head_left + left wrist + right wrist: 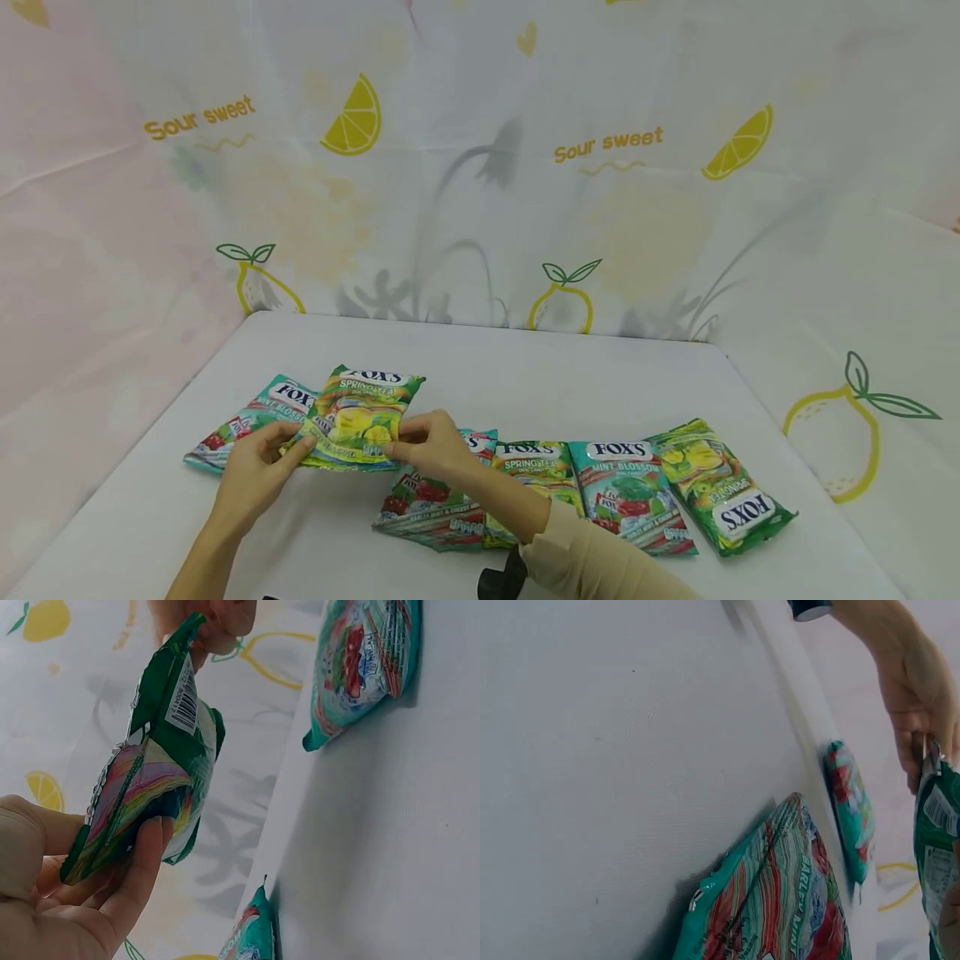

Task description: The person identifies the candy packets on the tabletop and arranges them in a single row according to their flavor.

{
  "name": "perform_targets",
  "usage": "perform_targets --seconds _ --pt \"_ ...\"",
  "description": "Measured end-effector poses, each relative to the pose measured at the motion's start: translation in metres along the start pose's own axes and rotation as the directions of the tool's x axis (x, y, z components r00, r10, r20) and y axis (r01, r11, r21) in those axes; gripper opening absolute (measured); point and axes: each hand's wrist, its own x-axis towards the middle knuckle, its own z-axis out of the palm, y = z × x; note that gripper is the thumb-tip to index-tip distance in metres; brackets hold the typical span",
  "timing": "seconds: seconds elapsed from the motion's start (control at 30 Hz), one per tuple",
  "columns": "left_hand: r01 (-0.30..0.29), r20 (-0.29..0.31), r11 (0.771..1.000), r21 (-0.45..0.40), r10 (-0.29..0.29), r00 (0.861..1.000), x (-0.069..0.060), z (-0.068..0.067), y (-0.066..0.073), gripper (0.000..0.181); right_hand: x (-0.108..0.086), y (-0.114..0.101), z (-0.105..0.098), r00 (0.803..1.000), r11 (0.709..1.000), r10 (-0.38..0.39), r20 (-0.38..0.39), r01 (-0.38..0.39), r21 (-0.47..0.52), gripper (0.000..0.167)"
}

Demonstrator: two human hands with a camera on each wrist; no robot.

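Plainly, fingers (412,454) pinch low; packet (354,417) (yellow-green) extends above.

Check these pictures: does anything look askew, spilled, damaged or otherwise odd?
One thing: the far-right candy bag lies slanted with its brand name upside down, while the teal bag beside it reads upright. I see no spill, and the yellow bag held by the left hand and right hand shows no visible tear.

Dim, flat light leaves soft shadows on the table (600,383).
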Motion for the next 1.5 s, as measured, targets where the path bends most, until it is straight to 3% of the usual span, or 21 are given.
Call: perform_targets --seconds 0.33,0.57,0.8,1.23,1.5 --pt "-0.043 0.023 0.996 0.077 0.041 0.999 0.017 -0.003 0.0 0.02 0.015 -0.001 -0.005 0.999 0.999 -0.042 -0.013 0.042 -0.034 0.012" --pt "-0.013 0.047 1.0 0.027 0.011 0.999 0.026 -0.002 0.0 0.023 0.027 0.0 -0.007 0.997 0.991 -0.076 -0.005 0.075 -0.114 0.026" --pt "-0.052 -0.008 0.996 0.076 0.053 0.999 0.034 0.0 -0.002 0.02 0.037 0.002 -0.009 0.995 0.982 -0.103 0.008 0.103 -0.158 0.039" --pt "-0.062 -0.023 0.997 0.04 0.063 0.998 0.045 0.012 -0.008 0.018 0.047 0.009 -0.012 0.998 0.991 -0.054 -0.027 0.05 -0.122 0.034" --pt "-0.01 -0.016 0.998 0.067 0.011 1.0 0.057 0.012 -0.011 0.021 0.059 0.007 -0.009 0.996 0.987 -0.065 -0.06 0.055 -0.151 0.038"
